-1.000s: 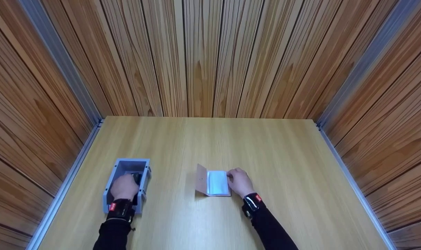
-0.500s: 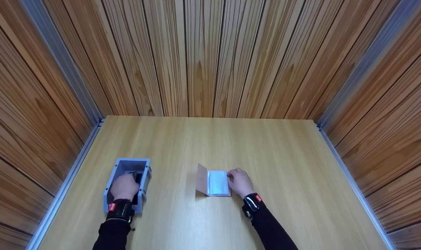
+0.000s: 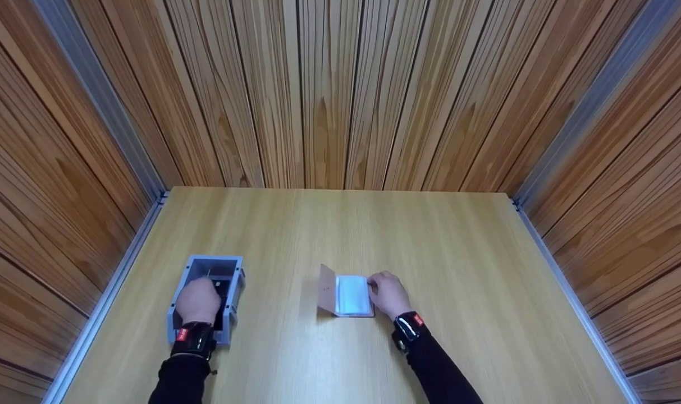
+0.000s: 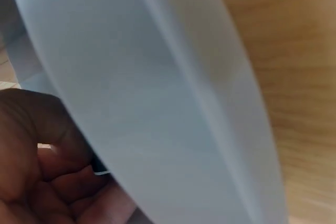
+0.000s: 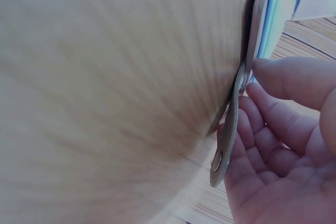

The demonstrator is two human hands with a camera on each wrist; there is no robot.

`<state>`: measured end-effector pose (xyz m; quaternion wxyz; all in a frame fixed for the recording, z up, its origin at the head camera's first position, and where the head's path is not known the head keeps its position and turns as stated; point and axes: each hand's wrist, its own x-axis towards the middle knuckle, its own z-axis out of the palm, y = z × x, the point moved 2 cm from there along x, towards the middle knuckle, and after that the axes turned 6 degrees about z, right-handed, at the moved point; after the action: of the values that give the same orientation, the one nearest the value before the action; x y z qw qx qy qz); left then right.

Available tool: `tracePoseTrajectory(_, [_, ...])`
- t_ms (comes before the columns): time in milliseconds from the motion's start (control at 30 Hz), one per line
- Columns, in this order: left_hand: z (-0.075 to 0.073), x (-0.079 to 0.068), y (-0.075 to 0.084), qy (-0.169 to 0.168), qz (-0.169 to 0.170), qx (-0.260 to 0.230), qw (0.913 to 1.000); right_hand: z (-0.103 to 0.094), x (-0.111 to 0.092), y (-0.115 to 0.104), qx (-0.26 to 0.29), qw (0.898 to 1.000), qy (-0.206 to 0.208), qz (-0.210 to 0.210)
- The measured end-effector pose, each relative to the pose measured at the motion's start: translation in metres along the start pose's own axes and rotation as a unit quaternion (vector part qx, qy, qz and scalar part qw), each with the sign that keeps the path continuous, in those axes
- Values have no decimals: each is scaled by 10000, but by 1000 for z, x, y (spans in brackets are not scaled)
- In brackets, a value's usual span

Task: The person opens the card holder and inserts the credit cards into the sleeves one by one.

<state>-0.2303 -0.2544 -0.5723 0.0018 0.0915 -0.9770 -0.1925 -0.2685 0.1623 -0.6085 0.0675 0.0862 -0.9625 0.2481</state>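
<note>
With six o'clock nearest us, the wallet (image 3: 352,295) lies spread on the table (image 3: 340,230) at six, its flap (image 3: 326,292) raised at nine. Our right hand (image 3: 389,294) pinches its three o'clock edge, beside the strap (image 5: 226,140); a slack pinch could let it fold closed. Our left hand (image 3: 198,301) curls inside the bin (image 3: 214,258) at eight; its grasp we cannot tell. Snagging the wall might tip the bin. We count two hands, one wallet, one strap, one bin; its dark contents (image 3: 221,289) are too hidden to count.
</note>
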Motion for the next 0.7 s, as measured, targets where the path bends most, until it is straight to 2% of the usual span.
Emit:
tracePoseTrajectory(200, [0, -1, -2, 309, 107, 171, 9993, 1, 1, 0, -21, 9999, -83, 102])
tracePoseTrajectory(333, [-4, -3, -1, 510, 154, 71, 9986, 0, 0, -1, 30, 9997, -140, 211])
tracePoseTrajectory(400, [-8, -4, 1, 561, 138, -20, 9983, -1, 0, -2, 2, 9998, -98, 164])
tracePoseTrajectory(600, [-26, -7, 10, 444, 64, -252, 9987, 0, -1, -1, 9, 10000, 80, -3])
tracePoseTrajectory(700, [-36, -9, 18, 556, 79, -432, 9975, 0, -1, -1, 11, 10000, 82, -14])
